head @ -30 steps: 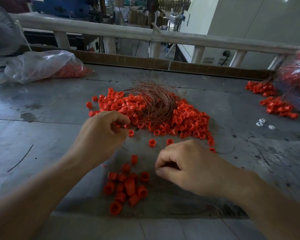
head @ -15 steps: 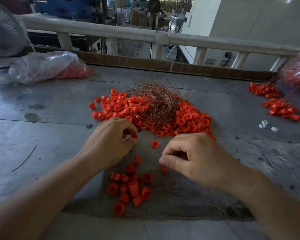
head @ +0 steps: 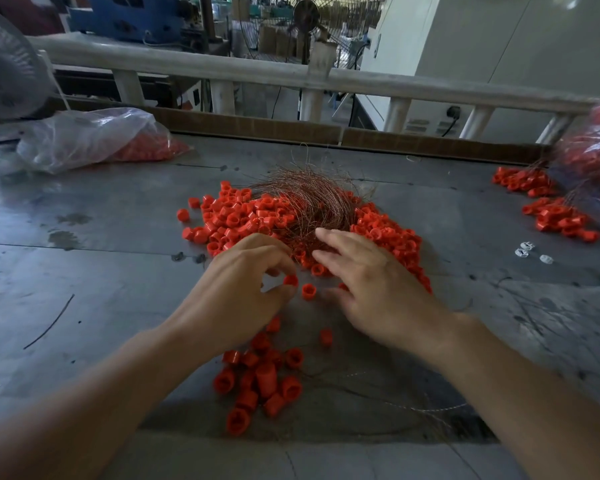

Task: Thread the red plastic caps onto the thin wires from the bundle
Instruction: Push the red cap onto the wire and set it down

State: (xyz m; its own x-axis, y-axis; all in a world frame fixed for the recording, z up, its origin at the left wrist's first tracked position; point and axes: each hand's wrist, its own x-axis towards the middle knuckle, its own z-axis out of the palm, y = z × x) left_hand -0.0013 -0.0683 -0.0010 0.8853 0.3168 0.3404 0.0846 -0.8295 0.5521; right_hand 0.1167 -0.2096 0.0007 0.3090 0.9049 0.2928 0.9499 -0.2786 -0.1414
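Left hand [head: 243,289] pinching red cap [head: 290,280], right hand [head: 371,282] covering caps

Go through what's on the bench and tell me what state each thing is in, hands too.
Left hand: pinching one red plastic cap.
Right hand: open, fingers spread, reaching toward bundle.
Thin copper wire bundle: loose, tangled, atop cap pile.
Clear plastic bag: lying on its side, holding caps.
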